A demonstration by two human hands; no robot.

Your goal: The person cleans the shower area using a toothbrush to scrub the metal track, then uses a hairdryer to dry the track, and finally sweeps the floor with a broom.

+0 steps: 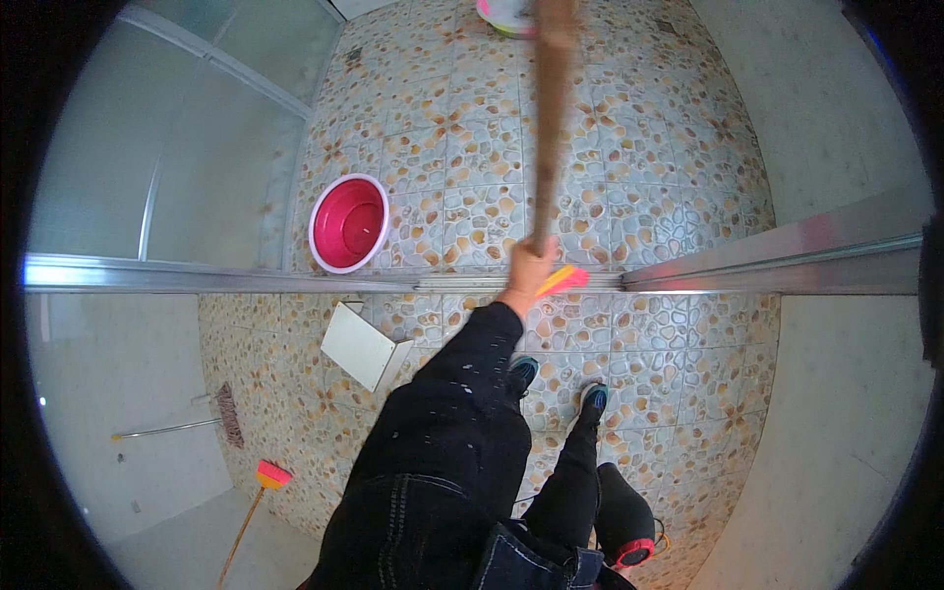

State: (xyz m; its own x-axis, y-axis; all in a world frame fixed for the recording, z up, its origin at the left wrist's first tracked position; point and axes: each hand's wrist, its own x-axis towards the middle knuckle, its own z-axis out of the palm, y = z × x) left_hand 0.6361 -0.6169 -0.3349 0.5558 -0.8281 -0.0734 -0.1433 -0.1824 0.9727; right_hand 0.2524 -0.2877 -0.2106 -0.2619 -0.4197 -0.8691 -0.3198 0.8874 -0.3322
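Observation:
My left hand (529, 269) reaches forward over the metal door track and grips a brown wooden handle (553, 110). The handle rises towards the camera and runs out at the top of the picture, blurred. Just beyond my fingers and lower down, a pink and yellow broom head (564, 280) shows, partly covered by the hand. It seems to belong to this handle. My right hand is out of view. Beside my right leg is a black object (623, 509) with a red ring at one end; I cannot tell what it is.
A red basin (330, 247) with a pale rim stands beyond the door track (472, 282); another basin (509, 29) is farther off. Near my left side lies a white stool-like piece (361, 343). A mop (228, 415) and another broom (273, 476) are at the left wall. Frosted glass panels (199, 147) border the left.

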